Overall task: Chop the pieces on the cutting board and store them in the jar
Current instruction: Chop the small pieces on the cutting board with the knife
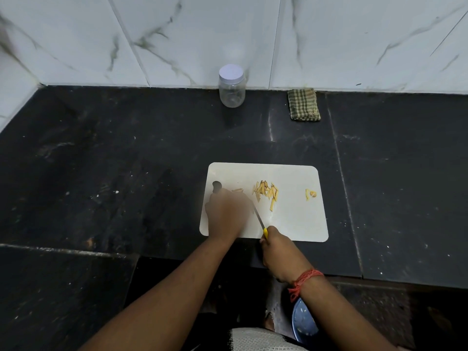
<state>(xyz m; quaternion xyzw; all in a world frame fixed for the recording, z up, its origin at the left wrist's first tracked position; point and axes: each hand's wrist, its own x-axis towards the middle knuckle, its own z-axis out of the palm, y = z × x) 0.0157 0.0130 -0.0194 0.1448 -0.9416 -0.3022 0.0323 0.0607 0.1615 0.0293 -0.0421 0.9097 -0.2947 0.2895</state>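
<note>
Black stone counter (126, 160) runs the whole width below a marbled white wall (76, 34). Your left forearm reaches up from the lower left, and your left hand (226, 214) lies over the left part of the white board (291, 224), back of the hand upward. It is blurred, so you cannot tell from here whether its fingers press flat or pinch something. A few pale strips (237, 190) peek out just past its fingertips, beside the board's dark hanging hole (216, 184).

Far behind, against the wall, stands the clear jar (232, 91), upright, its white lid (231, 72) on, well apart from the board.

The knife (258, 219) slants across the board, its blade tip hidden behind your left hand, its yellow handle held in your right hand (274, 252). That hand curls tight round the handle at the board's near edge, wrist bent, with an orange thread band (305, 279) round it.

The main pile of yellowish pieces (266, 193) lies mid-board, just right of the blade. Two small bits (311, 194) sit near the right edge.

A checked cloth (303, 105) lies folded by the wall, right of the jar.
</note>
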